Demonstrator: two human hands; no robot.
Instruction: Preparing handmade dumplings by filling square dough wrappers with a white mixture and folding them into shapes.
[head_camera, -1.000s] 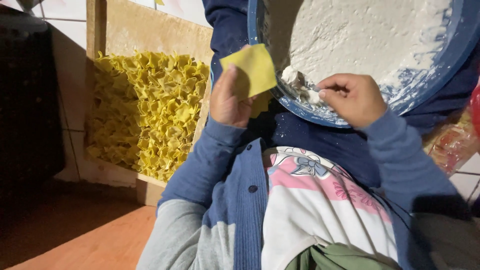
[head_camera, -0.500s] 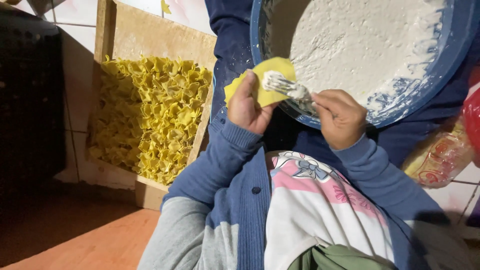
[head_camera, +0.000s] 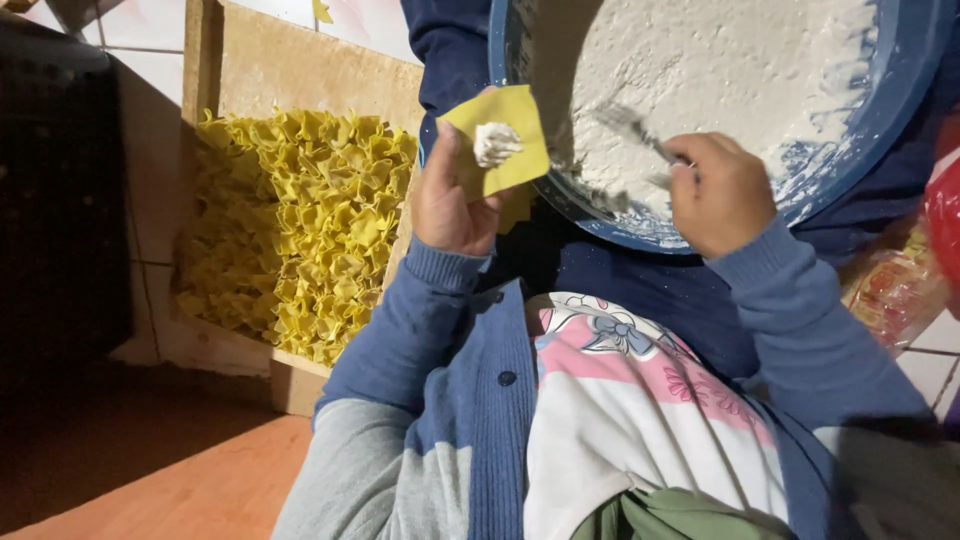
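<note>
Filling on wrapper, fork in bowl

Left hand (head_camera: 455, 200) holds a yellow wrapper (head_camera: 497, 138) flat, fingers curled under it and thumb pinning its edge; a white dab of filling (head_camera: 494, 143) sits on top. Right hand (head_camera: 722, 192) is clenched around a fork (head_camera: 632, 130) dipped into the white filling of the blue bowl (head_camera: 880, 110). Folded yellow dumplings (head_camera: 300, 230) fill a wooden tray (head_camera: 290, 75) to the left.

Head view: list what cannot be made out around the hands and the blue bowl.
- Utensil in the right hand: blurred, handle hidden by the fingers; kind unclear.
- Blue bowl: cut off by the top edge.
- Left hand palm: hidden behind the yellow wrapper.
- Red packet: cut off by the right edge.
</note>
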